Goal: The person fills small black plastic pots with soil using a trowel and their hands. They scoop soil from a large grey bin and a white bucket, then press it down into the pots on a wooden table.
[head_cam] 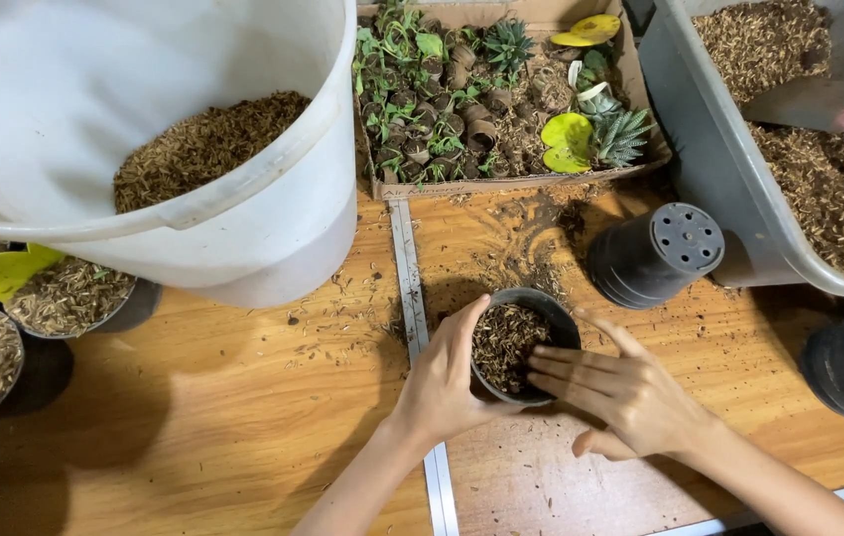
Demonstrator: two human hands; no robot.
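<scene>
The small black pot [524, 342] sat cupped by the left hand [445, 385]; the right hand [625, 390], fingers flat and released, pressed its husk filling; even, gentle pressure seemed best.

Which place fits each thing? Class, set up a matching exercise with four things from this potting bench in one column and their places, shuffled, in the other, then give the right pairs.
Things:
1. small black pot
2. white bucket
3. cardboard tray of seedlings
4. grey tub

Places:
A. far edge, middle of the bench
B. right side, holding loose husk mix and a trowel
C. between the left hand and right hand
D. left side, partly filled with husk mix

Pairs: 1-C, 2-D, 3-A, 4-B
</scene>
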